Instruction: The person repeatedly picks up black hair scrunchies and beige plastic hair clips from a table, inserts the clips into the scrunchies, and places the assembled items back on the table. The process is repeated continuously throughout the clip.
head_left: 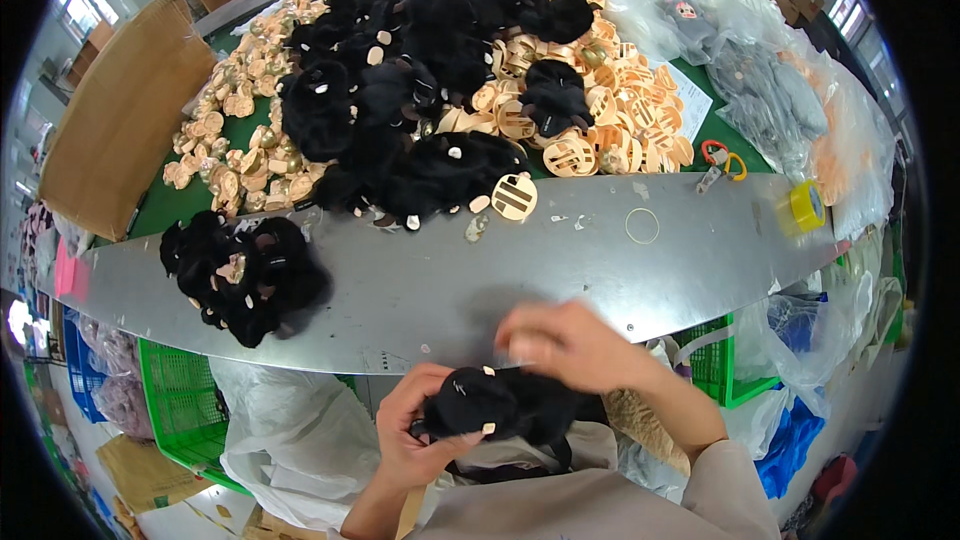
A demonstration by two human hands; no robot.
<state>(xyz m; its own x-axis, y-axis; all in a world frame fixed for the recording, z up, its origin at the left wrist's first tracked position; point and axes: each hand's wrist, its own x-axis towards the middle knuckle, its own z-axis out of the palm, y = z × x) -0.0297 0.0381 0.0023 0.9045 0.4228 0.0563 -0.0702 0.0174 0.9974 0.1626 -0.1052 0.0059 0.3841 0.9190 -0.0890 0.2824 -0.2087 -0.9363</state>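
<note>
In my left hand (402,435) is a small black plush toy (480,402) with pale bits at its edge; thumb and fingers are wrapped round its left end, over my lap at the near edge of the metal worktop (430,280). My right hand (560,340) hovers above the plush's right end, its fingers smeared by motion, so their grip is hidden. A pile of black plush pieces (245,275) lies on the worktop to the left. A round cream plastic disc with slots (514,197) rests at the worktop's far edge.
Beyond the worktop are a heap of black plush (450,30) and many cream plastic parts (640,105). Scissors (722,162), yellow tape (806,206) and clear bags (760,50) sit right. A cardboard sheet (125,120) stands left; a green crate (180,400) is below.
</note>
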